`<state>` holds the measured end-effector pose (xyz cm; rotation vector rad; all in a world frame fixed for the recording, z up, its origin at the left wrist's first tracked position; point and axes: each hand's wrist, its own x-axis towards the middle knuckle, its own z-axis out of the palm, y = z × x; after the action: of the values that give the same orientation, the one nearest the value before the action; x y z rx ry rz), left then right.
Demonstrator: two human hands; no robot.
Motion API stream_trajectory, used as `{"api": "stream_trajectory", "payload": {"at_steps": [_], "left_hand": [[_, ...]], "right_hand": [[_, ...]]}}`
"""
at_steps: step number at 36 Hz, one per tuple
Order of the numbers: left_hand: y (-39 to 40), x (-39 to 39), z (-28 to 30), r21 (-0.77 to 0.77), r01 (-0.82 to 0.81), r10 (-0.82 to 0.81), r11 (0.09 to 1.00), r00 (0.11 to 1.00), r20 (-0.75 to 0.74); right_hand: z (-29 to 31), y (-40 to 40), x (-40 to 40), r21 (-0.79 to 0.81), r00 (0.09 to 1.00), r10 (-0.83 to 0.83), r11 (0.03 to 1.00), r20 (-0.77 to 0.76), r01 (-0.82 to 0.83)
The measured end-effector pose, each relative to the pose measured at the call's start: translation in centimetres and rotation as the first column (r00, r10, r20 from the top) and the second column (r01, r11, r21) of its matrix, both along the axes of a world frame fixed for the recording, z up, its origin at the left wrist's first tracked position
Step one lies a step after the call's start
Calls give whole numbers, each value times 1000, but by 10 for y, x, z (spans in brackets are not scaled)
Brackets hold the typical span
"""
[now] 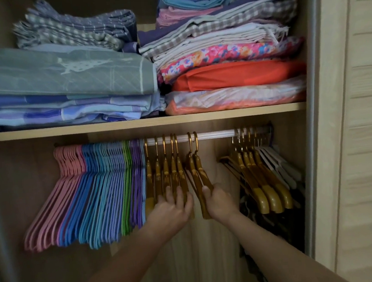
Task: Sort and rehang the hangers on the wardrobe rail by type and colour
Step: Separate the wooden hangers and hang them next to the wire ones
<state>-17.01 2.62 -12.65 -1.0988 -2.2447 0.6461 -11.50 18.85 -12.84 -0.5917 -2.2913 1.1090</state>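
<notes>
A white wardrobe rail (215, 134) runs under the shelf. On its left hang thin hangers in colour blocks: pink (58, 195), blue (95, 192), a few green (126, 190), then purple (137, 184). Several gold hangers (165, 173) hang in the middle. My left hand (172, 208) grips the lower ends of this gold group. My right hand (219, 202) grips two gold hangers (200, 173) set slightly apart to the right. More gold hangers (261, 179) and several white hangers (278, 162) hang at the far right.
The shelf (143, 122) above holds stacks of folded bedding and cloth. A sliding door (357, 127) stands at the right. Dark patterned fabric (276, 222) hangs below the right hangers. A bare stretch of rail lies between the middle and right gold groups.
</notes>
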Motion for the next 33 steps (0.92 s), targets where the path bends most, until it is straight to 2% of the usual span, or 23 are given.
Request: {"api": "stream_trajectory", "payload": {"at_steps": [4,7,11,13,16,20,24,26,29,31,33], "left_hand": [[4,-4,-10,61,86,-81,994,994,-77],[1,8,-12,196,81,-73,977,996,-46],[-13,42,-19,300,47,-41,953,999,-26],[-24,59,-20,329,74,-75,941,997,-10],[-42,66,-21,374,79,-99,924,994,35],[-60,62,-19,359,79,-101,930,994,42],[-78,62,-14,369,41,-73,929,995,72],[-86,61,-16,380,30,-59,924,996,66],[-97,60,-19,419,43,-80,907,994,70],[-105,60,-21,458,48,-93,888,993,77],[-111,60,-22,477,45,-90,878,993,72]], "right_hand": [[-5,4,-3,34,999,10,999,36,-11],[-3,11,5,77,993,21,997,119,-30],[14,26,40,315,985,-32,949,169,-23],[18,37,59,518,983,-89,856,160,-7],[16,50,80,793,956,-212,608,204,-34],[-5,75,87,911,870,-378,378,316,-167],[-18,87,92,950,822,-491,254,290,-183],[-17,89,95,959,822,-502,215,269,-183],[-13,94,100,973,870,-447,185,208,-138],[-11,93,104,969,900,-404,236,165,-72],[-10,89,106,942,946,-309,336,99,11]]}}
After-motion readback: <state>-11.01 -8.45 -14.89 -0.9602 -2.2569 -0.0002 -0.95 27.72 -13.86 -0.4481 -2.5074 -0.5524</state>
